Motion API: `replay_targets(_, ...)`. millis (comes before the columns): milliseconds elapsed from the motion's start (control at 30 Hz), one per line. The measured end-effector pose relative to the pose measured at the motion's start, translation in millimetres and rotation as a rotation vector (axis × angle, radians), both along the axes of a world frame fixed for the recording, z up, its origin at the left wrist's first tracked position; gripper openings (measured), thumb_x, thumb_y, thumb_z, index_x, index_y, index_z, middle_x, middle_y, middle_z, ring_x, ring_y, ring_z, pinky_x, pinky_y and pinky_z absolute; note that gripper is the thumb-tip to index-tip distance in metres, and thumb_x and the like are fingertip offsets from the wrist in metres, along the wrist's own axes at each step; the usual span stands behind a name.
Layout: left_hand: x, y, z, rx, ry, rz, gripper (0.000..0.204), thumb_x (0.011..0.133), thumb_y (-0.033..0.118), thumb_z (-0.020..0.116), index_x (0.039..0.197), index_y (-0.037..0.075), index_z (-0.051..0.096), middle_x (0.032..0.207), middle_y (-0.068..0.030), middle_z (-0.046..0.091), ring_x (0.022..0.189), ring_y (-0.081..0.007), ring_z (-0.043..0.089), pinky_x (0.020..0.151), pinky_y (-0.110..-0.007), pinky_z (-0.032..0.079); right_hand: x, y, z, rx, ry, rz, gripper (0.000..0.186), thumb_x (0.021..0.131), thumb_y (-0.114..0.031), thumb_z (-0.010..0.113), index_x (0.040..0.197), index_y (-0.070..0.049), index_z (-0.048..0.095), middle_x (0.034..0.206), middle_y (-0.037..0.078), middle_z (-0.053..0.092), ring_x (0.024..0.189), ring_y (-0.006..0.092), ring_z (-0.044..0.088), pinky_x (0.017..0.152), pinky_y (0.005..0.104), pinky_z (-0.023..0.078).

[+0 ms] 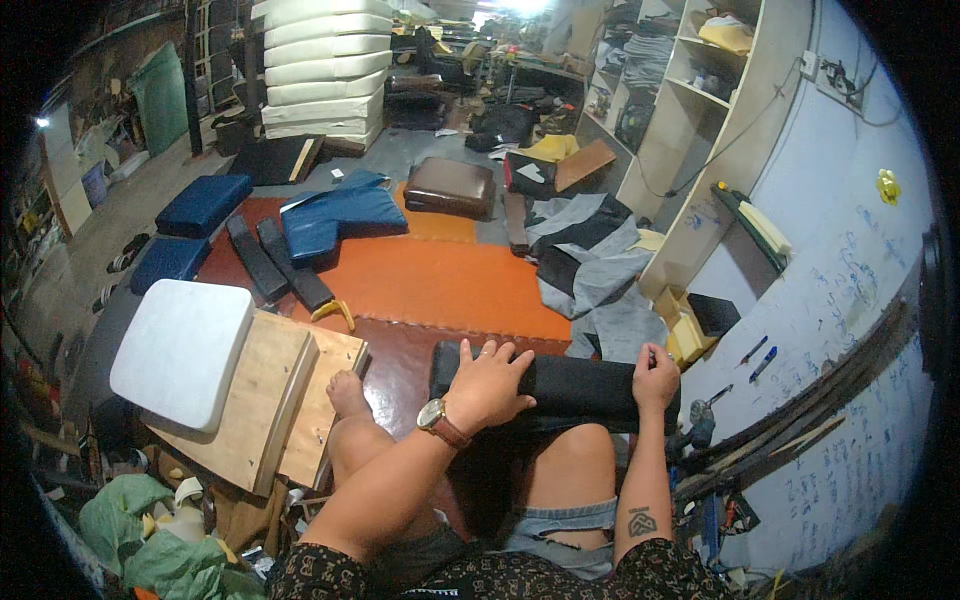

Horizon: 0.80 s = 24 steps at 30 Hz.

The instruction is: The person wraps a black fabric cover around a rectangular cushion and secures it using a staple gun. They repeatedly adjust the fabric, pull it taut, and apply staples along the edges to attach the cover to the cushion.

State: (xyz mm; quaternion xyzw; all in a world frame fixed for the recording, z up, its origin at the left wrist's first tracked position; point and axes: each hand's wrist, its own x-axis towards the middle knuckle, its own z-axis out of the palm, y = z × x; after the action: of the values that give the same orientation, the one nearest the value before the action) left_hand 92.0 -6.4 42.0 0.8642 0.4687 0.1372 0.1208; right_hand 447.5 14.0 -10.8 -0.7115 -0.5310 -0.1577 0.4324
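A long black padded piece (pixel 575 385) lies crosswise just above my bent legs. My left hand (pixel 485 385), with a watch on the wrist, rests on its left part, fingers spread over the top. My right hand (pixel 655 380) has its fingers closed on the piece's right end. Left of my bare foot, stacked wooden boards (pixel 285 420) carry a white square pad (pixel 180 350).
Orange leather mats (pixel 440 280) cover the floor ahead, with blue cushions (pixel 200 205), a brown cushion (pixel 450 185) and grey-black fabric (pixel 585 260) around them. Shelves (pixel 700 90) and a marked white wall (pixel 830 380) stand right; green cloth (pixel 155 540) lies lower left.
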Motion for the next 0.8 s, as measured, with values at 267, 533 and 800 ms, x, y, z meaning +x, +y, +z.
replay_targets(267,8,3,5,0.082,0.017,0.065,0.081,0.093,0.050,0.077,0.160,0.015,0.048,0.157,-0.0153,0.052,0.150,-0.0381,0.044,0.123,-0.073,0.026,2,0,1,0.035,-0.018,0.047,0.025,0.099,-0.028,0.071,0.101,-0.004,0.079,0.082,0.017,0.074,0.075,0.0340,0.072,0.072,0.0445,0.055)
replay_targets(533,25,8,13,-0.087,0.086,0.083,0.081,0.094,0.057,0.073,0.160,0.015,0.048,0.142,-0.0198,0.064,0.140,-0.0409,0.055,0.121,-0.075,0.026,-1,-3,3,0.018,0.038,0.047,0.023,0.097,-0.028,0.072,0.099,-0.006,0.079,0.083,0.019,0.075,0.077,0.0378,0.073,0.073,0.0485,0.055)
replay_targets(800,21,6,4,-0.041,0.077,0.063,0.078,0.096,0.054,0.073,0.158,0.014,0.049,0.141,-0.0200,0.062,0.138,-0.0408,0.055,0.121,-0.073,0.027,-2,-4,4,0.022,0.052,0.056,0.022,0.097,-0.027,0.073,0.097,-0.006,0.080,0.082,0.019,0.075,0.076,0.0379,0.073,0.071,0.0479,0.055)
